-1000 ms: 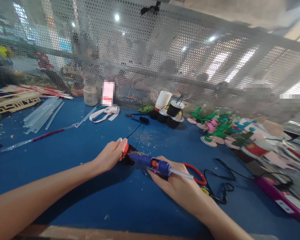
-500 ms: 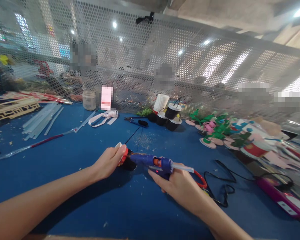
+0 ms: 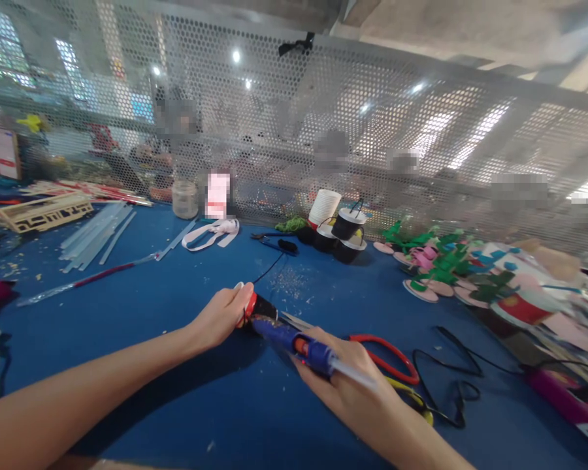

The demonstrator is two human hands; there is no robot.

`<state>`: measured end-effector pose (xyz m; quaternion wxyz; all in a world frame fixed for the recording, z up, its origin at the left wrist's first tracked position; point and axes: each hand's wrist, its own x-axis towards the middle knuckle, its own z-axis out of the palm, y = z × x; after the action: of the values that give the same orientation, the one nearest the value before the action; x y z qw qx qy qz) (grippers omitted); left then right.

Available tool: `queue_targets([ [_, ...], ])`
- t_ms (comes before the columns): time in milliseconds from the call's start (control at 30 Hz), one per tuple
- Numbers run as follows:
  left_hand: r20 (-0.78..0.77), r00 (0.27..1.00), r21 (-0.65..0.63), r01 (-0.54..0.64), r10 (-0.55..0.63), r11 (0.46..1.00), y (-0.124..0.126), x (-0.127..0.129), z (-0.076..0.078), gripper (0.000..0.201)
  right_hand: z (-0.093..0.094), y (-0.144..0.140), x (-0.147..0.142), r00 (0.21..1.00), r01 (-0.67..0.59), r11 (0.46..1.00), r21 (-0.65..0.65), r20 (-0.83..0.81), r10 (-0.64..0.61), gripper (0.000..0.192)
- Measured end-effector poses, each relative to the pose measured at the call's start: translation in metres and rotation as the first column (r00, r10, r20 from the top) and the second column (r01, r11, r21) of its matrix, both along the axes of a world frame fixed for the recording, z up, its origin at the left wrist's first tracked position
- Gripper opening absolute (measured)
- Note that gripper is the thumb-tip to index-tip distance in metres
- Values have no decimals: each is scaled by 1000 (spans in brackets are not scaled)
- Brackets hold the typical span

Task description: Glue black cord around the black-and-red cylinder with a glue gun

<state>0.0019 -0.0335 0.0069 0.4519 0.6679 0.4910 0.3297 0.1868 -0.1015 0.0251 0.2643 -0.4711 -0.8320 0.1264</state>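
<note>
Head view: right hand [image 3: 355, 385] clenched round blue glue gun [image 3: 294, 339], nozzle at small red-and-black piece [image 3: 252, 308] pinched by left hand [image 3: 220, 316] mid-table; red-handled scissors [image 3: 387, 356], black cord [image 3: 451, 385] close right.

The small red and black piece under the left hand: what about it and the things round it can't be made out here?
- Small red and black piece, head view: mostly covered by the left hand; shape unclear.
- Blue glue gun: nozzle tip hidden against the piece; the right hand covers its grip.
- Red-handled scissors: partly behind the right hand.
- People behind the perforated metal screen: blurred.
</note>
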Motion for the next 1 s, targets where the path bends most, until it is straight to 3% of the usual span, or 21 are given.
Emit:
queue_targets([
  [700, -26, 1000, 19, 3, -2, 1000, 2, 1, -3, 48, 1, -1, 2, 999, -15, 999, -29, 40, 16, 10],
  [1000, -58, 997, 49, 48, -45, 998, -1, -2, 0, 48, 19, 6, -1, 993, 76, 996, -45, -91, -79, 13],
])
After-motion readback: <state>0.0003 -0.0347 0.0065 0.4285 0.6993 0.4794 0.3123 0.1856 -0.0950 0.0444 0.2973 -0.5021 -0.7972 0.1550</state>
